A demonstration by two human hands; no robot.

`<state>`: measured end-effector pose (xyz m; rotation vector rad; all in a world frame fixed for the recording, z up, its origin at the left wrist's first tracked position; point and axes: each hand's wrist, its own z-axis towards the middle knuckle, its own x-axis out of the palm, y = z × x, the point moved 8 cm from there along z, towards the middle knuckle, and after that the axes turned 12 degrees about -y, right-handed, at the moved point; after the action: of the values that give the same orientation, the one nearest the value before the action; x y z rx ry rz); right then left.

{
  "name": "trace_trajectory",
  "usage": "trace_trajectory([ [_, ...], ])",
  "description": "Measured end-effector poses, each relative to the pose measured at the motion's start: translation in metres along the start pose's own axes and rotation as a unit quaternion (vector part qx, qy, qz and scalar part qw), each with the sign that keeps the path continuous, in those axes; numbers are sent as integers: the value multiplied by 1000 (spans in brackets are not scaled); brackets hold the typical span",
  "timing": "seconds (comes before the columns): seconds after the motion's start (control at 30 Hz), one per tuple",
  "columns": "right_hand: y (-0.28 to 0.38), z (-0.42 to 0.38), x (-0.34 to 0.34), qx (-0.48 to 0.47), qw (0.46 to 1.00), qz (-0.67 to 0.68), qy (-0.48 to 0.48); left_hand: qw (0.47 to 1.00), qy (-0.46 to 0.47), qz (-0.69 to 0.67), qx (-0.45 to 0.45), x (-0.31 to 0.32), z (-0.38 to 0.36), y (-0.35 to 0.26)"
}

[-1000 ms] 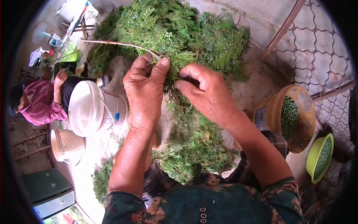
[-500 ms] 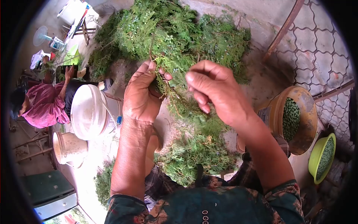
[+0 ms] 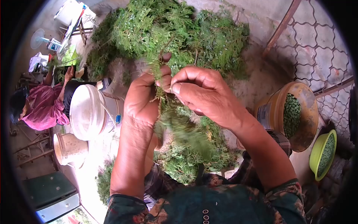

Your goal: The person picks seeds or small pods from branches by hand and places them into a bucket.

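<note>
My left hand point(image 3: 142, 100) is closed around the stem of a leafy evergreen branch point(image 3: 188, 135), which looks like cypress. Its lower fronds hang below the hands, smeared by motion. My right hand point(image 3: 210, 98) reaches in from the right with thumb and forefinger pinched together at the branch, against the left fingers. Whatever sits between those fingertips is too small or hidden to make out. Beyond the hands lies a large heap of cut evergreen branches point(image 3: 149, 28) bearing small pale-green cones. Another pile of sprigs point(image 3: 182, 162) is below the hands, between my legs.
At right stands a tan bucket point(image 3: 308, 108) containing small green cones point(image 3: 291, 117), beside a lime-green basin point(image 3: 314, 162) of similar ones. A white bucket point(image 3: 84, 112) and a smaller pail point(image 3: 69, 149) are at left, near a seated person point(image 3: 43, 106). Wire mesh point(image 3: 317, 37) borders the right.
My right hand has moved left and down to meet the branch and the left fingers. The branch has swung, its fronds now hanging lower.
</note>
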<state>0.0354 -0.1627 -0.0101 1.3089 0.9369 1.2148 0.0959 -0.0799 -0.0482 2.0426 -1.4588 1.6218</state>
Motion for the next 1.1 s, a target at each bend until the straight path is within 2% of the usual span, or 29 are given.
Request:
trace_trajectory([
  [0.1,-5,-5,6,78,986,148,22,997,16,-58,-37,-1,0,4],
  [0.17,-12,-6,-2,162,945,285,-4,993,29,-96,-67,-2,0,6],
  [0.23,-11,-6,-6,169,941,291,-19,993,-101,-55,9,-20,2,-3],
  [0.27,-10,-6,-10,154,962,223,-38,985,-165,-34,47,-29,0,-8],
  [0.33,-11,-3,-16,123,988,70,-58,979,-188,-17,73,-26,-1,-10],
  [0.37,-16,-3,-15,122,988,69,-57,973,-210,1,98,-27,-3,-14],
  [0.43,-5,-1,-10,-19,996,-71,-49,973,-210,-13,95,-30,-1,-13],
  [0.57,-16,-10,-2,-13,989,-144,7,973,-202,1,109,-34,-1,-18],
  [0.6,-12,-10,-1,-68,979,-192,15,973,-202,0,110,-36,-1,-19],
  [0.7,-13,-9,-3,-16,982,-187,20,976,-191,-47,91,-35,0,-18],
  [0.77,-4,-4,-7,-31,988,-149,-12,984,-157,-42,75,-23,-1,-14],
  [0.83,5,-1,-15,-46,992,-110,-45,988,-139,-17,70,-14,-4,-7],
  [0.9,4,1,-22,25,996,-46,-72,973,-183,117,74,-12,-11,-3],
  [0.97,4,1,-25,52,994,-16,-90,972,-174,127,89,-14,-9,-3],
  [1.03,9,4,-37,-74,973,-160,-147,936,-181,208,218,-10,-13,-24],
  [1.07,9,3,-40,-141,956,-181,-182,928,-174,229,238,-7,-15,-29],
  [1.1,15,3,-44,-141,956,-181,-181,928,-175,229,238,-10,-14,-33],
])
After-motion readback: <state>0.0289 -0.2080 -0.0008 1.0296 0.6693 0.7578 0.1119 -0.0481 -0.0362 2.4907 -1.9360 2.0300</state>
